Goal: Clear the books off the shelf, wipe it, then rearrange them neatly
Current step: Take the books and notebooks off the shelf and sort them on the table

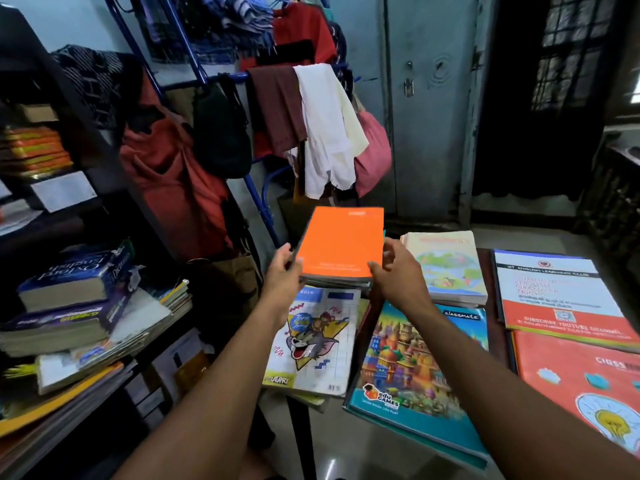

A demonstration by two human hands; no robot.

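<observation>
An orange-covered stack of notebooks (341,242) is held between both hands above the far left part of the table. My left hand (282,273) grips its left edge and my right hand (398,271) grips its right near corner. Below it lies a Tom and Jerry notebook (317,341). Beside that is a castle-cover notebook (412,365). The dark shelf (104,161) on the left holds a dictionary (74,277) on a messy pile of books.
On the table lie a pale textbook stack (446,266), a red and white booklet (561,296) and an orange notebook (581,379). A blue clothes rack (256,188) hung with garments stands behind. A grey metal cupboard (429,98) is at the back.
</observation>
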